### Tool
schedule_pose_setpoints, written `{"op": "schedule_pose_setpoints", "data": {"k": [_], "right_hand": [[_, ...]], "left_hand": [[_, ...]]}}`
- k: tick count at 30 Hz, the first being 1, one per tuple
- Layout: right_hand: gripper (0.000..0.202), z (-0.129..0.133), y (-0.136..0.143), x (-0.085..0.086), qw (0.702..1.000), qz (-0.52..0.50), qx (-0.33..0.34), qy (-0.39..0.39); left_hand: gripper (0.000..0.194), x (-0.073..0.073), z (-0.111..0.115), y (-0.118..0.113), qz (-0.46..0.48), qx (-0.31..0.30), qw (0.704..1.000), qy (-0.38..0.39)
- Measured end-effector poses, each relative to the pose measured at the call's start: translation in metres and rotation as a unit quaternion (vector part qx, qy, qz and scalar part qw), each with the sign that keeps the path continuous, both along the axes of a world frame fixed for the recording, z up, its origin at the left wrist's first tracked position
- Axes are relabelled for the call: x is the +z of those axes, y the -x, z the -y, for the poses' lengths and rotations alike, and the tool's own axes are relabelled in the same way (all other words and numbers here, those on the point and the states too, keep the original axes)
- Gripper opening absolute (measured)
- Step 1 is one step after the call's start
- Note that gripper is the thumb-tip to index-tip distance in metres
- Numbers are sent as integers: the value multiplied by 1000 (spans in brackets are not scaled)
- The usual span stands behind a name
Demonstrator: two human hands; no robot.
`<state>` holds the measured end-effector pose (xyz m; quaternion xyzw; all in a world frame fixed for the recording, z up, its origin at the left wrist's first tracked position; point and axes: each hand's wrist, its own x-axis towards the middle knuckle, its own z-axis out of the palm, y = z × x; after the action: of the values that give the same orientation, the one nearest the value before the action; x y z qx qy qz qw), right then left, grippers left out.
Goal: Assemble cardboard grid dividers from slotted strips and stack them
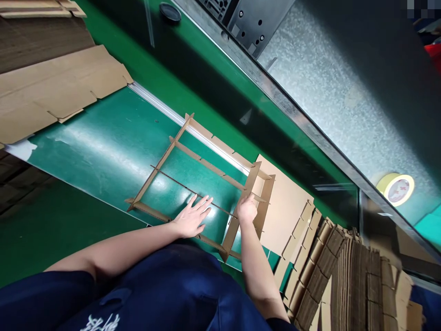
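A lattice of slotted cardboard strips (200, 160) stands on the green table top, with three cross strips joined to several long ones. My left hand (193, 217) lies spread over the near side of the lattice, its fingers apart by a thin long strip. At the right part, my right hand (246, 210) is closed at a cross strip (253, 177), where a long strip meets it. The outermost cross strip (268, 197) stands just right of that hand.
Flat cardboard sheets (62, 87) are piled at the upper left. Slotted strips (339, 266) stand packed at the lower right, beside a flat board (284, 197). Behind a metal rail (275, 94) lies a tape roll (396, 189). A black round lid (170, 12) is at the top.
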<state>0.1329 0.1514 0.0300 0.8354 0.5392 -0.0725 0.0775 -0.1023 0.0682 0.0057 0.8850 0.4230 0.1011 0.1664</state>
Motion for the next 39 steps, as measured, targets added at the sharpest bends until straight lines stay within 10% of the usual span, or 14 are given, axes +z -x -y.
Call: {"op": "schedule_pose_setpoints", "data": {"k": [9,14,39], "right_hand": [[46,-5,-7,3,1000,-2,12,2],[59,-27,-11,5,987,-7,79,-137],[63,-32,-29,-8,988,-97,101,-69]], "left_hand": [[59,-1,0,0,-5,-3,1000,-6],[59,-1,2,0,-11,-5,1000,-5],[60,-3,10,-2,-11,8,1000,-17]]}}
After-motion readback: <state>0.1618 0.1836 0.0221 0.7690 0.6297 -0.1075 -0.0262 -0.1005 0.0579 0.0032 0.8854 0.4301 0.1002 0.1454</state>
